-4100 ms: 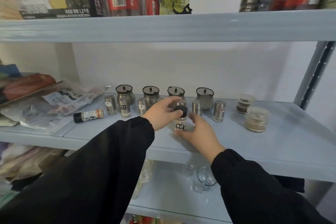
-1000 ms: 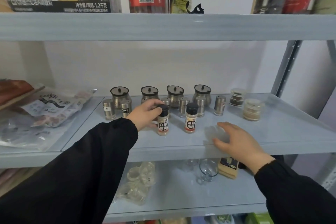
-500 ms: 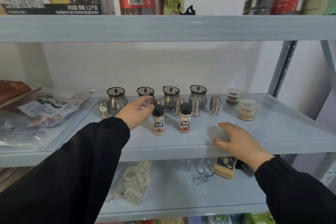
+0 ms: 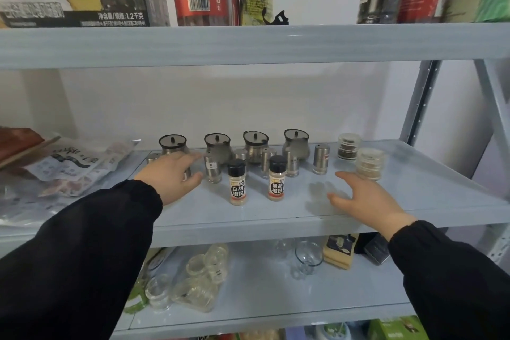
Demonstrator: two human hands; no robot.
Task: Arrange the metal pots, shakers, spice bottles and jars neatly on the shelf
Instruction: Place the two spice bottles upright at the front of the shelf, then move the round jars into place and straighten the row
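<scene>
Now both hands are hovering over the middle shelf (image 4: 414,201), neither holding anything. The left hand (image 4: 172,176), at centre left, is spreading its fingers (image 4: 193,157) apart over a shaker that it mostly hides. The right hand (image 4: 364,196), at centre right, is lying open, fingers loosely apart, just above bare shelf.

Judgement: the step in hand is a final straightening of the shaker row at its left end. To do it well, the left hand should be closing on one shaker at a time and sliding it upright, not sweeping, since the neighbours are standing close and would be toppling easily. The right hand would be serving best as a stop beside the bottles.

Layout, centre of frame:
- Four pots (image 4: 255,143) are standing in a back row against the wall, lids on, evenly spaced.
- Shakers (image 4: 321,159) are forming a second row just in front; spacing is looking less even toward the left.
- Two bottles, white label (image 4: 238,185) and black-pepper label (image 4: 276,181), are standing upright in front, near each other but apart.
- Two jars (image 4: 369,163) are sitting at the right, one behind the other, clear with layered contents.

Task is appearing nearly complete.
</scene>
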